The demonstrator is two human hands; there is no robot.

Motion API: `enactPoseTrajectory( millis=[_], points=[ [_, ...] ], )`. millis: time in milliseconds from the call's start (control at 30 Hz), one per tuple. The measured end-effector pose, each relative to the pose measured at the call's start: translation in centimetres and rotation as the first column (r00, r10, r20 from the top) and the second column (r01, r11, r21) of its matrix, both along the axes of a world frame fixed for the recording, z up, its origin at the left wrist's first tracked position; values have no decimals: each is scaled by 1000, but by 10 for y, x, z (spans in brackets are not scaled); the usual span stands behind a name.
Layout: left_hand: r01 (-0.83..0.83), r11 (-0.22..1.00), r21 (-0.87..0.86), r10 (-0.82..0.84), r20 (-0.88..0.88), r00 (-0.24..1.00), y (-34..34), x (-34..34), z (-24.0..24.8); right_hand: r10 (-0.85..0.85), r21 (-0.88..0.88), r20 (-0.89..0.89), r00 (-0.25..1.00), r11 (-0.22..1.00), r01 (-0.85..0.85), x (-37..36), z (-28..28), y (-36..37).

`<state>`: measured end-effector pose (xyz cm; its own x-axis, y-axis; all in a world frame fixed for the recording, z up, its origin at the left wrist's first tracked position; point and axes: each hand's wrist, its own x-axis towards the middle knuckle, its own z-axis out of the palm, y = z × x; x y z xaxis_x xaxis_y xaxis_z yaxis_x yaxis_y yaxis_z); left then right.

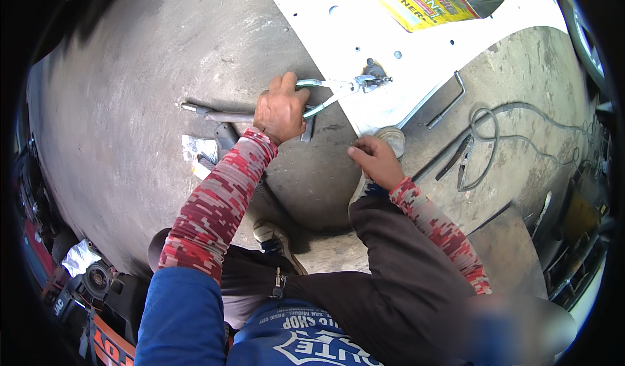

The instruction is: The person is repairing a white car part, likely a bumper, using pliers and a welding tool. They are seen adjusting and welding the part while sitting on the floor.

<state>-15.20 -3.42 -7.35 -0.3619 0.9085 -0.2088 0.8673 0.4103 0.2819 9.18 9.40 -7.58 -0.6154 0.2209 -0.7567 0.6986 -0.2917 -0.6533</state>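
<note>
My left hand (281,109) is wrapped round the handles of light green-handled pliers (340,92). The pliers' jaws reach a small dark bolt (385,80) at a scorched spot on the white metal panel (312,14); whether they bite on it is hard to tell. Several holes dot the panel. My right hand (379,161) hovers near my shoe (392,138), just off the panel's near corner. Its thumb and fingers are curled together, and anything between them is too small to make out.
A yellow rectangular can (420,4) stands on the panel. An L-shaped metal bar (449,102) lies right of it, near a looped cable (496,131) and a clamp-like tool (463,157). Left on the concrete are a rod-shaped tool (228,116) and a silvery packet (200,148). A board (508,242) lies right.
</note>
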Motion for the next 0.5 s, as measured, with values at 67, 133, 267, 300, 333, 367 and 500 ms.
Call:
enactPoseTrajectory(
  millis=[67, 133, 267, 300, 333, 367, 500],
  points=[
    [10, 999, 34, -10, -22, 1000, -1, 1, 1, 36, -140, 14, 999, 990, -34, -33, 8, 9],
    [68, 996, 65, -63, -76, 995, 0, -5, 1, 191, -87, 32, 981, 978, -187, -74, 16, 6],
    [13, 991, 130, -35, 168, 985, -3, -15, -2, 658, 705, -56, 751, 558, -437, -122, 37, -22],
    [-175, 984, 26, 160, 297, 941, -4, -14, -5, 693, 828, -112, 712, 461, -319, -129, 37, -26],
    [-128, 986, 103, 97, 270, 958, -5, -14, -8, 704, 861, -8, 710, 365, -353, -134, 34, -27],
    [-92, 983, 157, 51, 248, 967, -6, -12, -11, 699, 910, 32, 714, 275, -310, -137, 30, -28],
    [-82, 991, 104, 60, 200, 978, -6, -1, -20, 727, 986, 41, 686, 79, -144, -140, -4, -19]
  ],
)
